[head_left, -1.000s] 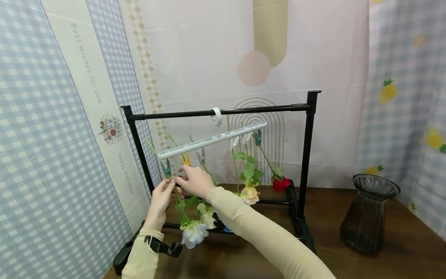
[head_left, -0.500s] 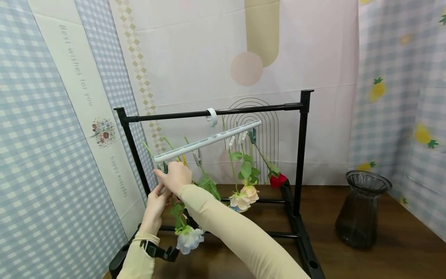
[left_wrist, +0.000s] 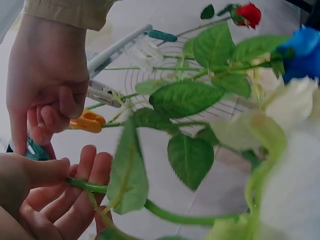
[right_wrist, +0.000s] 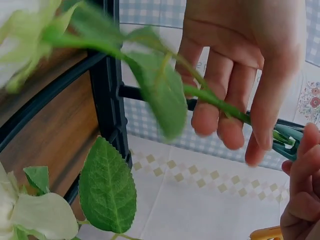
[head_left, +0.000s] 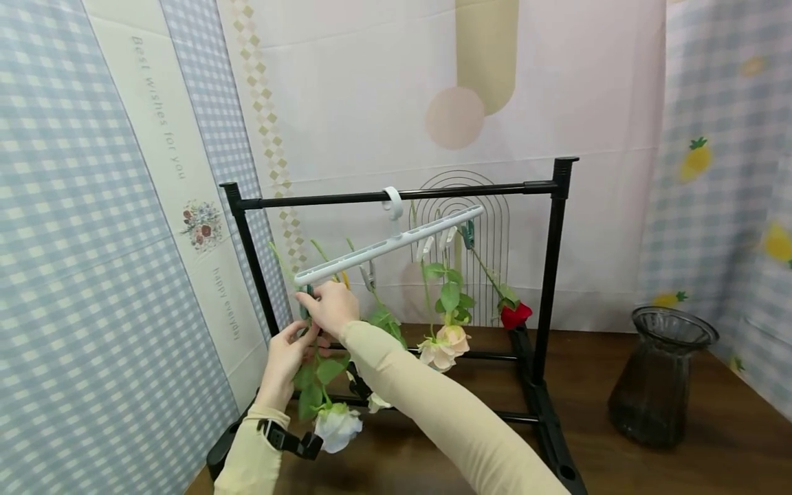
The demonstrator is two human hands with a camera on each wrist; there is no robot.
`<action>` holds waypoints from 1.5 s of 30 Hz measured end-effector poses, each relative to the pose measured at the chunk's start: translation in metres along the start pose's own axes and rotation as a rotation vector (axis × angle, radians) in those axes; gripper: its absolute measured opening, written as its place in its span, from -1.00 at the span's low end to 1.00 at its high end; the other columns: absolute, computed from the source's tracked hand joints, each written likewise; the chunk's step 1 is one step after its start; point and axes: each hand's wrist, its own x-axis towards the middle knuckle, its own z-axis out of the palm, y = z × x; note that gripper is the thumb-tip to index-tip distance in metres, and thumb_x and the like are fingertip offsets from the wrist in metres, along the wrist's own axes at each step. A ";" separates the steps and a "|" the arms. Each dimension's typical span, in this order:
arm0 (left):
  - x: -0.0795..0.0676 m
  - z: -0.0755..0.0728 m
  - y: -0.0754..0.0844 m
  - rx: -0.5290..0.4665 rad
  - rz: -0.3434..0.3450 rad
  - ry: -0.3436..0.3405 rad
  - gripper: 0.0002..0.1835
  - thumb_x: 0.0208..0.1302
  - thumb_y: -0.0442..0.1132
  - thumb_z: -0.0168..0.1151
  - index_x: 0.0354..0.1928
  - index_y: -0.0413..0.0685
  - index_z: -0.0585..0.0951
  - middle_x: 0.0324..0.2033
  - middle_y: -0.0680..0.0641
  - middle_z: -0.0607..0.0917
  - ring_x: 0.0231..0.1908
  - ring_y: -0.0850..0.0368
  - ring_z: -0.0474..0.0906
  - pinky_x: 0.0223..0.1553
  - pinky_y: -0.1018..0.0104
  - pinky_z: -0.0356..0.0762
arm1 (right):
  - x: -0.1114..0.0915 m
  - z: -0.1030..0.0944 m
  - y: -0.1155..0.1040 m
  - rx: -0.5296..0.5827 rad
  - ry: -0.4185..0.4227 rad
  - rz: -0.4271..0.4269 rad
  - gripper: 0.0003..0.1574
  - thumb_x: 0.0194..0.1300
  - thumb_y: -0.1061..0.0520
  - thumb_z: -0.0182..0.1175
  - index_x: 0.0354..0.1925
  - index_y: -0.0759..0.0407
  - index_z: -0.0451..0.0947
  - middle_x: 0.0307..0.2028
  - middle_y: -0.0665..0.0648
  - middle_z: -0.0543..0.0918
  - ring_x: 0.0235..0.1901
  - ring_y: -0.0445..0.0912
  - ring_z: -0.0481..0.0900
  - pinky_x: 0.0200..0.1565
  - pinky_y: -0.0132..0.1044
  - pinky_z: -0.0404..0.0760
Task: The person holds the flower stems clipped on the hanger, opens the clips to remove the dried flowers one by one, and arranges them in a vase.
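Surely a light thing, this white rose [head_left: 337,427], head down below the hanger's [head_left: 390,246] lower left end.
The left hand [head_left: 286,364] pinches its springy-looking stem [right_wrist: 220,103] between the fingers, the right hand [head_left: 334,307] the teal clip [right_wrist: 292,134]; I'd grip the stem, sparing the likely delicate petals [left_wrist: 295,187].

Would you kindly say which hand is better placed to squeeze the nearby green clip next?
Probably the right hand: it holds the green clip, just below the hanger's left end. The left hand sits lower, pinching the stem, so it seems better suited to steadying that.
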 end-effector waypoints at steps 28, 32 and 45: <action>-0.039 -0.010 0.012 0.725 0.634 0.322 -0.64 0.33 -0.32 0.19 0.16 -0.09 0.53 -0.47 -0.12 0.74 -0.68 0.13 0.50 -0.66 0.38 0.24 | -0.011 0.008 0.015 -0.033 0.024 0.093 -0.45 0.29 -0.22 0.20 0.05 0.11 0.66 -0.62 0.04 0.71 -0.76 -0.25 0.44 -0.61 -0.47 0.33; -0.044 -0.005 0.014 0.822 0.744 0.423 -0.66 0.27 -0.34 0.24 0.09 0.00 0.61 -0.48 -0.05 0.74 -0.74 0.16 0.39 -0.69 0.30 0.24 | -0.009 0.010 0.015 -0.008 0.020 0.115 -0.45 0.30 -0.19 0.21 0.04 0.16 0.65 -0.71 0.05 0.67 -0.78 -0.25 0.48 -0.62 -0.48 0.36; -0.053 0.007 0.007 0.977 0.893 0.491 -0.58 0.11 -0.59 0.18 -0.12 0.07 0.69 -0.51 -0.03 0.61 -0.49 0.02 0.52 -0.21 -0.02 0.45 | -0.018 0.011 0.022 0.173 -0.067 0.159 -0.38 0.38 -0.14 0.12 0.21 0.25 0.47 -0.78 0.06 0.57 -0.83 -0.20 0.38 -0.67 -0.41 0.40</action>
